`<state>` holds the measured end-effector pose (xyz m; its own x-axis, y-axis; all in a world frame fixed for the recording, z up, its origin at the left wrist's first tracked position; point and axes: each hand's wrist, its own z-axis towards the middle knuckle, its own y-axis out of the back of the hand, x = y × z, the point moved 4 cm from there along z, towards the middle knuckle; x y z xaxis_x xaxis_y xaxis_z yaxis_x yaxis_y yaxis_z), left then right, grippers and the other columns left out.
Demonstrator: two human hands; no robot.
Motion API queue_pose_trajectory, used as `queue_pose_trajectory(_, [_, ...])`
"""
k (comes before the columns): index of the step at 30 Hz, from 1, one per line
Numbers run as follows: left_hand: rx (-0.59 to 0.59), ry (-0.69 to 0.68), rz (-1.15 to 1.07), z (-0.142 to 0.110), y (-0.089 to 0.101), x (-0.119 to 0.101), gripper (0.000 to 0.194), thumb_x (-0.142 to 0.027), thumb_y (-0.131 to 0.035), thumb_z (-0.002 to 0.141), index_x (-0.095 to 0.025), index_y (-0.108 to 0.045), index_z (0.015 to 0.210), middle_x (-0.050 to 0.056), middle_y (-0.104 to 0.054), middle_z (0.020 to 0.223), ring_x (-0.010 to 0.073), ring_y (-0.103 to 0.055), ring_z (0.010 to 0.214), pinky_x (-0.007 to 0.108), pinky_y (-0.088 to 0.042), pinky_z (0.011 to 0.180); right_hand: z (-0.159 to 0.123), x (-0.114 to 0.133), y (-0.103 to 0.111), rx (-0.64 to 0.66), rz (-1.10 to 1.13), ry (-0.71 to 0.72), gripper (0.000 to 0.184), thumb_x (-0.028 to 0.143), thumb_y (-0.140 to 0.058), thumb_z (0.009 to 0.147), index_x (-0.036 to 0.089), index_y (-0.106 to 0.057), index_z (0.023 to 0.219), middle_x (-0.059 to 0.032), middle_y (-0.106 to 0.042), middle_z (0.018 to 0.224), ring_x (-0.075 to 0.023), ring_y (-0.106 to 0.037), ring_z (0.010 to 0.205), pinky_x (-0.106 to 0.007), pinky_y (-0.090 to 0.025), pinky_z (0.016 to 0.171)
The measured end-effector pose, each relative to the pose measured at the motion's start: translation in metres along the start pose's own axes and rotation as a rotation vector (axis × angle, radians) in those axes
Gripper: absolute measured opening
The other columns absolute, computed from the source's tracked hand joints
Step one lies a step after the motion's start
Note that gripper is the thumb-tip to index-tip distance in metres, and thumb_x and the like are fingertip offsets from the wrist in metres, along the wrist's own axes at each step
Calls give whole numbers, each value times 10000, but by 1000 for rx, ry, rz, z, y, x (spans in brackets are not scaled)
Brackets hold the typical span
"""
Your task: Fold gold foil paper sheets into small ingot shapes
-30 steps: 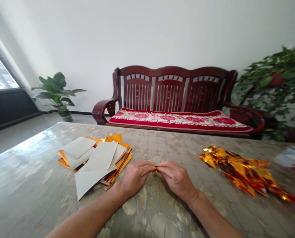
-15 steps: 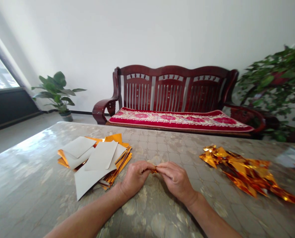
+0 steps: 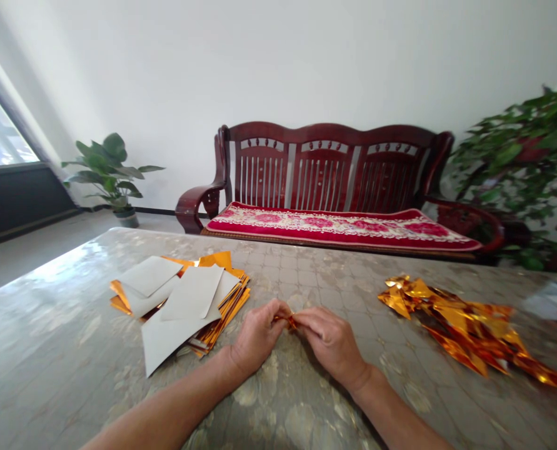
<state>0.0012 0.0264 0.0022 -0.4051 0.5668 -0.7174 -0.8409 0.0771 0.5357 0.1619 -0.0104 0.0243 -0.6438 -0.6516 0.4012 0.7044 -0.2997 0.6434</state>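
Observation:
Between my hands, above the middle of the table, is a small piece of shiny gold foil paper, mostly hidden by my fingers. My left hand is closed, thumb and fingers pinching the foil paper from the left. From the right, my right hand pinches it too, with the fingertips of both hands almost touching. A stack of foil sheets lies to the left, several with their pale backs up. On the right rests a heap of folded gold foil pieces.
A patterned, glossy table cover lies under everything. At the right edge is a clear plastic bag. Beyond the table stands a dark red wooden bench with a red floral cushion. Potted plants flank it.
My left hand has tilted slightly, its knuckles a little higher, and a bit more of the foil paper shows between the fingers. The stack and the heap are unchanged.

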Motion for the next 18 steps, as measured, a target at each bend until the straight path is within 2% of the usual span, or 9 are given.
queue_pose_trajectory(10, [29, 24, 19, -1, 0, -2, 135, -84, -584, 845, -211, -579, 890, -44, -676, 784, 108, -629, 728, 186, -444, 682, -3, 2, 1, 36, 46, 13, 198, 184, -511, 961, 231, -688, 1034, -42, -717, 986, -155, -674, 892, -267, -545, 787])
queue_pose_trajectory(18, [7, 33, 66, 0, 0, 1, 121, -96, -578, 848, -209, -585, 891, -46, -667, 765, 103, -614, 699, 182, -427, 659, 0, 4, 0, 63, 56, -39, 189, 138, -513, 934, 226, -680, 940, -39, -670, 979, -147, -639, 876, -256, -515, 775])
